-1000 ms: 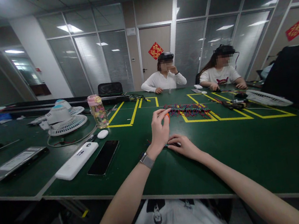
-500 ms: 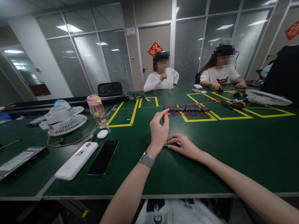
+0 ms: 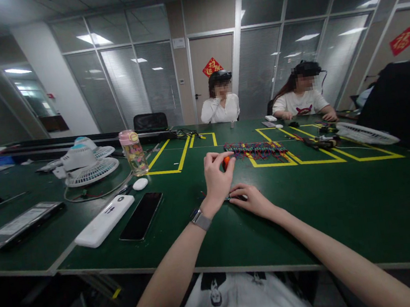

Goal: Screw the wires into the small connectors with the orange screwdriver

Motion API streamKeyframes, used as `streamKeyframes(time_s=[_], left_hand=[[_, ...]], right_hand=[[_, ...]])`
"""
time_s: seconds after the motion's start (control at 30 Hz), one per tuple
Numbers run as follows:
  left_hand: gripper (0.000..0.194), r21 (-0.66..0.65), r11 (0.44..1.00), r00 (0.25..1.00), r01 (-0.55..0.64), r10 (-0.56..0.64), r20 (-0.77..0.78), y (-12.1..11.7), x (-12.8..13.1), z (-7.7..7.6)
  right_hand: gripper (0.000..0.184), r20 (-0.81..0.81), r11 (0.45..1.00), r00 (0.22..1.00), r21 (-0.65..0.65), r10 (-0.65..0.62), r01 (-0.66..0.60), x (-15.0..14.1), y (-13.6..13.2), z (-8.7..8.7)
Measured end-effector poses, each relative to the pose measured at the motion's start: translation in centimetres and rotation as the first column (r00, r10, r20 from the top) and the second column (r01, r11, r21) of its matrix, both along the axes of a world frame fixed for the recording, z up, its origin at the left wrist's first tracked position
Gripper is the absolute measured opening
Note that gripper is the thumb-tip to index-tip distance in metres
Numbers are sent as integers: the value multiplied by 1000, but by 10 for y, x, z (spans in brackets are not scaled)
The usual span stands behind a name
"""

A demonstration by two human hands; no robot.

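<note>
My left hand, with a watch on its wrist, is closed, thumb and fingers pinching the orange handle of what looks like a screwdriver. The lower part of that tool is hidden behind the hand. Close to the table top, my right hand has its thumb and fingers closed on the edge of a small circuit board. Most of the board is covered by my hands; a few thin wires stick out on its left. Just beyond lies a row of similar wired circuit boards with red and blue leads.
On the left of the green table are a black phone, a white power bank, a hard drive, a bottle and white fans. Yellow tape marks the far side, where two people sit.
The fingers of my left hand have shifted around the orange handle, which shows more now. My right hand stays put. Across the table, one person's arm moves near the face.
</note>
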State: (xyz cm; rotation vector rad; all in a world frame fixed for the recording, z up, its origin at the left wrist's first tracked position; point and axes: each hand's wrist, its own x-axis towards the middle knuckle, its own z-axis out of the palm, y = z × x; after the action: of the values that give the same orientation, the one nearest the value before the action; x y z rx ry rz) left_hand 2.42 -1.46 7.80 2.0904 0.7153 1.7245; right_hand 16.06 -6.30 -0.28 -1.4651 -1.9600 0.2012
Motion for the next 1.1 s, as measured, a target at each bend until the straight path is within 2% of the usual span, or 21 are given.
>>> streamKeyframes(time_s=[0.07, 0.17, 0.23, 0.37, 0.43, 0.63, 0.83, 0.9, 1.0, 1.03, 1.1], left_hand=[[17, 5, 1000, 1000, 7, -7, 20, 0, 0, 0], [27, -9, 989, 988, 149, -149, 51, 0, 0, 0], [27, -22, 979, 978, 203, -201, 57, 0, 1, 0], [15, -23, 997, 996, 76, -75, 45, -1, 1, 0], [15, -26, 998, 998, 49, -48, 50, -1, 0, 0], [29, -44, 972, 972, 231, -228, 63, 2, 1, 0], [17, 2, 1000, 999, 30, -30, -22, -1, 1, 0], [19, -7, 997, 997, 80, -80, -5, -1, 1, 0], [28, -31, 976, 976, 217, -216, 21, 0, 1, 0], [28, -34, 974, 974, 225, -225, 23, 0, 1, 1], [21, -37, 986, 986, 165, -164, 20, 0, 1, 1]], right_hand=[[17, -5, 1000, 1000, 1, -1, 1, 0, 0, 0], [17, -9, 1000, 1000, -2, 2, -2, 0, 0, 1], [17, -10, 1000, 1000, -5, 4, -4, 0, -1, 1], [18, -11, 1000, 1000, -7, 6, -6, -1, -1, 2], [18, -11, 1000, 1000, -4, 7, -7, 0, -1, 2], [18, -12, 1000, 1000, 1, 21, -21, 1, -1, 1], [17, -17, 1000, 1000, -4, 18, -19, 0, -1, 2], [17, -16, 1000, 1000, -4, 19, -19, 0, -1, 2], [17, -14, 1000, 1000, -3, 24, -24, 0, -2, 2], [17, -14, 1000, 1000, -4, 25, -25, 0, -2, 3], [17, -14, 1000, 1000, -6, 21, -21, 0, -2, 3]])
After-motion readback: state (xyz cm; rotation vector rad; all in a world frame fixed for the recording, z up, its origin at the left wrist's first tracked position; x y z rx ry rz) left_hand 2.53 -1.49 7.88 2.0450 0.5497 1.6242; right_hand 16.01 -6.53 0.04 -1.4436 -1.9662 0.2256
